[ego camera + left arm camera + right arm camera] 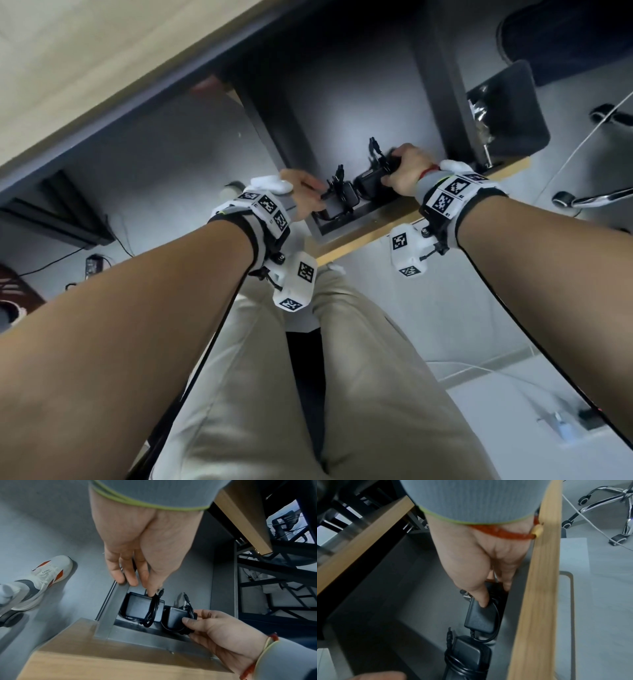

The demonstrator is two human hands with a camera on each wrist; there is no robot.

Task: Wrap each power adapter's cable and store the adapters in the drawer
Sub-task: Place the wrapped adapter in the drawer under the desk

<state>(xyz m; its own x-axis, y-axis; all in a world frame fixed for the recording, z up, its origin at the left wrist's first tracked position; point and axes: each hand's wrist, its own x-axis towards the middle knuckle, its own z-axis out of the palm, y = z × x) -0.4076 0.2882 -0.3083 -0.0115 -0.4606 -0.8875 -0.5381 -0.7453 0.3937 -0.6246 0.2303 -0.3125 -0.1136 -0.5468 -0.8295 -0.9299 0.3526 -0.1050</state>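
Note:
Two black power adapters lie side by side in the open grey drawer (pixel 342 120), each with its cable wound around it. My left hand (pixel 305 192) reaches in from the left. One straight fingertip touches the far edge of the left adapter (pixel 139 608), and the other fingers (pixel 120 574) rest on the drawer's side wall (pixel 111 608). My right hand (pixel 407 171) grips the right adapter (pixel 370 183), thumb on its face (pixel 479 619) and fingers behind it, just inside the wooden drawer front (pixel 537 601). The left adapter (pixel 467 658) lies just beyond it in the right wrist view.
The wooden desk top (pixel 68 68) runs above the drawer. A black bin (pixel 507 113) stands to the right, and past it is a chrome chair base (pixel 589 198). My legs in beige trousers (pixel 308 377) are below the drawer front, with a white shoe (pixel 42 580) on the grey floor.

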